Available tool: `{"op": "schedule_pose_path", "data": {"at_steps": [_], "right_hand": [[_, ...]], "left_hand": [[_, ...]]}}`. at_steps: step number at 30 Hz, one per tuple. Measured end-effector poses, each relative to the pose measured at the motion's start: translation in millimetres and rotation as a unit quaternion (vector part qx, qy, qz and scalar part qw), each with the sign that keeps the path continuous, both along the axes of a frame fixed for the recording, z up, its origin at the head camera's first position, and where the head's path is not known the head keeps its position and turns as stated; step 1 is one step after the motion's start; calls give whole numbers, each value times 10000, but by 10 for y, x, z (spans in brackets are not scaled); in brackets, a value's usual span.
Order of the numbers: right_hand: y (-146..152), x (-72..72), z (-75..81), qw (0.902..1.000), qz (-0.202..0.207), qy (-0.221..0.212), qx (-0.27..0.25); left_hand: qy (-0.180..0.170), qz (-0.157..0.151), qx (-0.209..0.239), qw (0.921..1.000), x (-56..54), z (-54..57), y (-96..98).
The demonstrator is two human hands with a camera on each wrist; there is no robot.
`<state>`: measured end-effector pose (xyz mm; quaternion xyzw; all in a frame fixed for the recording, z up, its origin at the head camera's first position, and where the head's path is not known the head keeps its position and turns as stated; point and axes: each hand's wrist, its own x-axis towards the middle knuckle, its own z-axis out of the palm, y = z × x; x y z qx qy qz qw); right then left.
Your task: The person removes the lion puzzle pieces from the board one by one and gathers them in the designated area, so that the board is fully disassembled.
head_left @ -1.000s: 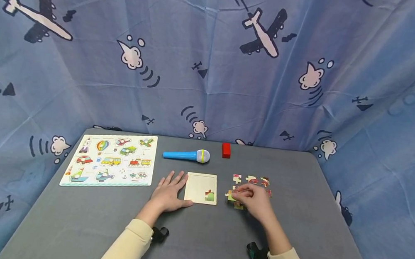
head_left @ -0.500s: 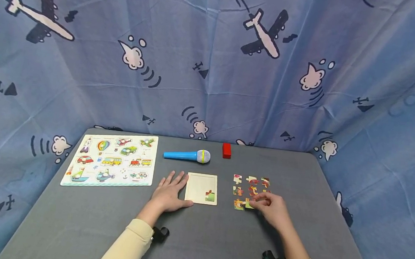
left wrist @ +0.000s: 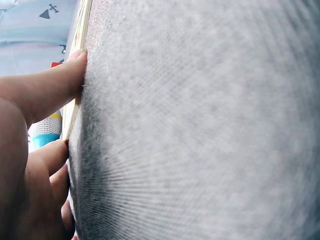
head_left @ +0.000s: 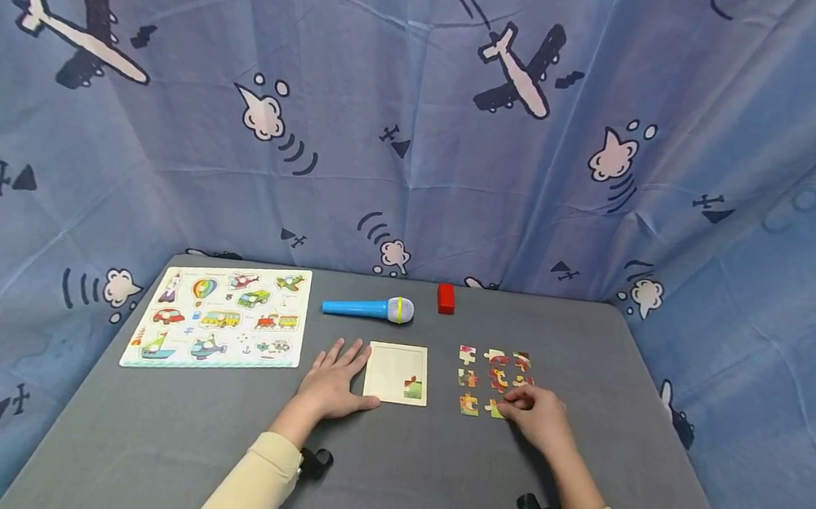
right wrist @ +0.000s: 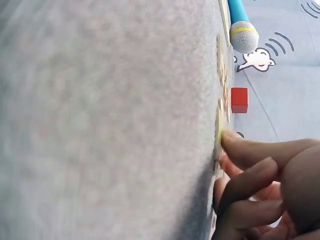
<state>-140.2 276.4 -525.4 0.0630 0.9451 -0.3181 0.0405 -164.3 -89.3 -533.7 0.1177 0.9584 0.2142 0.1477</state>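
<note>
My left hand (head_left: pixel 329 382) lies flat with fingers spread at the left side of a pale square puzzle tray (head_left: pixel 388 363). Its thumb reaches the tray's lower left corner, and in the left wrist view the thumb and a fingertip touch the tray edge (left wrist: pixel 76 107). One green and red puzzle piece (head_left: pixel 413 388) sits in the tray's lower right corner. To the right, my right hand (head_left: pixel 541 420) pinches a green jigsaw piece (head_left: pixel 492 408) between thumb and fingers, low at the table. The right wrist view shows the thumb on that piece (right wrist: pixel 220 125), its far side covered by the fingers.
Several loose jigsaw pieces (head_left: pixel 497 377) lie in rough rows beyond the right hand. A blue toy microphone (head_left: pixel 366 308) and a red block (head_left: pixel 445 298) lie toward the back. A vehicle picture board (head_left: pixel 225 319) covers the left. A blue curtain (head_left: pixel 420 125) hangs behind the table.
My right hand has moved right with the green piece, from the left side of the loose pieces to the bottom row, and down slightly. The left hand has stayed at the tray.
</note>
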Motion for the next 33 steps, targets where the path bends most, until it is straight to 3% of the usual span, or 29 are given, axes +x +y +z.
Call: {"op": "schedule_pose_path", "data": {"at_steps": [6, 10, 16, 23, 33], "right_hand": [[-8, -15, 2, 10000, -54, -17, -64], [-90, -61, 95, 9999, 23, 74, -98], [-326, -128, 290, 9980, 322, 388, -387], [-633, -192, 357, 9934, 682, 680, -620], [-1057, -226, 348, 9939, 808, 100, -742]], "left_hand": [[-28, 34, 22, 10000, -4, -18, 13], [-5, 33, 16, 10000, -3, -17, 14], [45, 11, 64, 10000, 10, -7, 11], [58, 40, 81, 9999, 21, -18, 5], [14, 25, 41, 10000, 16, -3, 6]]}}
